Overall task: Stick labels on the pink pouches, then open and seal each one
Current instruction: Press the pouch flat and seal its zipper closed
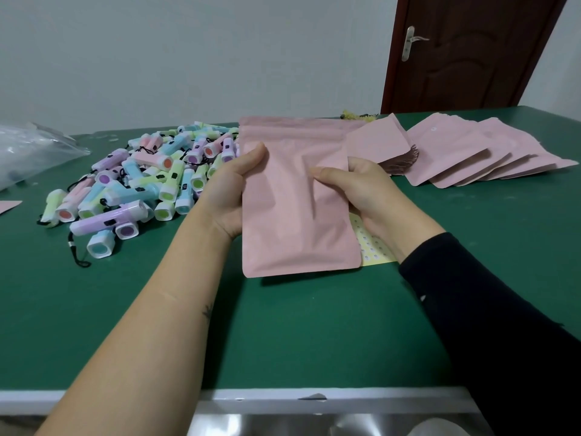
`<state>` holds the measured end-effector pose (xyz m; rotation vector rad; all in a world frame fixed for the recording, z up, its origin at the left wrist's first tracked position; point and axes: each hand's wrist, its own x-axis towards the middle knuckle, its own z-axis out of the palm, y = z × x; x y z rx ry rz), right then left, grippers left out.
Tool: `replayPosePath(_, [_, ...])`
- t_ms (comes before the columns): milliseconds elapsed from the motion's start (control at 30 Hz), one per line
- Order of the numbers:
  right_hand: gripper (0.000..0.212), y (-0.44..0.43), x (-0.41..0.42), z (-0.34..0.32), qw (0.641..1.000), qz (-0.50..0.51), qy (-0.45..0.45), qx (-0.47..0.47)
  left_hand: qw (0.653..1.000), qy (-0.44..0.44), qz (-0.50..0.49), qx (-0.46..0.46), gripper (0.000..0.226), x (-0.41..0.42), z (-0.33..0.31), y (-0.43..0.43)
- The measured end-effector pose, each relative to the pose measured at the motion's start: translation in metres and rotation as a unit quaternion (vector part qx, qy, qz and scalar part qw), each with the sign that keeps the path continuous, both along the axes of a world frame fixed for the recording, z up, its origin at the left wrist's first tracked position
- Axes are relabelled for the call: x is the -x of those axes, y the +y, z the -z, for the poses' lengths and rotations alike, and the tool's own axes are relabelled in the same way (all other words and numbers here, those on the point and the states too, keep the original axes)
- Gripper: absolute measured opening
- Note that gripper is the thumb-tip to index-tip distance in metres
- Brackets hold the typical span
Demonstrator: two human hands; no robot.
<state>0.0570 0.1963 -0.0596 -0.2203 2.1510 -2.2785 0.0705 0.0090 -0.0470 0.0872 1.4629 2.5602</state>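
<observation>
Hands are both clamped on the same pink pouch (292,215), one on each long edge, so the pouch sits right between them. The left hand (232,190) has the left edge, thumb flat on the front, fingers tucked behind where I can't see them. The right hand (361,187) pinches the right edge at about the same height, thumb lying across the front and wrinkling the film a bit. The right arm is in a black sleeve (487,309); the left forearm is bare.

The pouch's long axis runs away from the person, near to far. The end with the strip lines across it points at the far wall, and the plain rounded-corner end points back toward the person. That near end throws a shadow on the green surface (283,325); can't tell if it's touching or just off it.

Peeking out under the right hand and the pouch's right edge is a yellow label sheet (374,247), flat on the surface. Further right, more pink pouches (471,152) lie fanned out and overlapping. Off to the left is a heap of pastel mini flashlights (141,174), with a clear plastic bag (31,149) beyond it.
</observation>
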Motion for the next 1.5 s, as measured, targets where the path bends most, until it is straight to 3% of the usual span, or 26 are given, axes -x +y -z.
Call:
replayPosePath(100, [0.017, -0.001, 0.001, 0.002, 1.000, -0.003, 0.001, -0.018, 1.000, -0.013, -0.005, -0.004, 0.034, 0.001, 0.000, 0.001])
replayPosePath(233, [0.037, -0.002, 0.001, 0.003, 0.998, -0.046, -0.039, -0.029, 0.998, -0.024, -0.042, -0.034, 0.033, 0.003, -0.002, -0.001])
replayPosePath(367, [0.022, 0.006, 0.002, 0.002, 0.994, -0.097, -0.038, -0.043, 0.991, -0.019, -0.102, -0.089, 0.031, 0.009, -0.001, -0.009])
replayPosePath(500, [0.004, 0.006, -0.001, 0.005, 0.997, -0.071, -0.005, -0.037, 0.989, -0.020, -0.108, -0.103, 0.032, 0.011, 0.001, -0.011])
replayPosePath(633, [0.004, 0.004, -0.003, 0.005, 0.999, -0.003, 0.030, 0.014, 0.996, -0.033, -0.053, -0.062, 0.028, 0.010, 0.005, -0.004])
replayPosePath(733, [0.013, 0.004, 0.000, 0.003, 0.991, -0.006, -0.038, 0.131, 0.994, -0.047, -0.068, -0.076, 0.028, 0.013, 0.007, 0.004])
replayPosePath(833, [0.015, -0.003, -0.003, 0.005, 0.960, -0.077, -0.117, 0.242, 0.985, -0.044, -0.106, -0.125, 0.036, 0.018, 0.009, 0.008])
replayPosePath(1100, [0.011, -0.016, -0.003, 0.016, 0.966, -0.040, -0.151, 0.204, 0.979, -0.048, -0.134, -0.149, 0.034, 0.019, 0.012, 0.014])
replayPosePath(1267, [0.009, -0.014, -0.007, 0.012, 0.981, 0.002, -0.121, 0.152, 0.990, -0.042, -0.100, -0.086, 0.019, 0.014, 0.014, 0.016])
replayPosePath(1500, [0.013, -0.013, -0.010, 0.013, 0.974, 0.018, -0.126, 0.189, 0.988, -0.057, -0.111, -0.086, 0.024, 0.015, 0.017, 0.019])
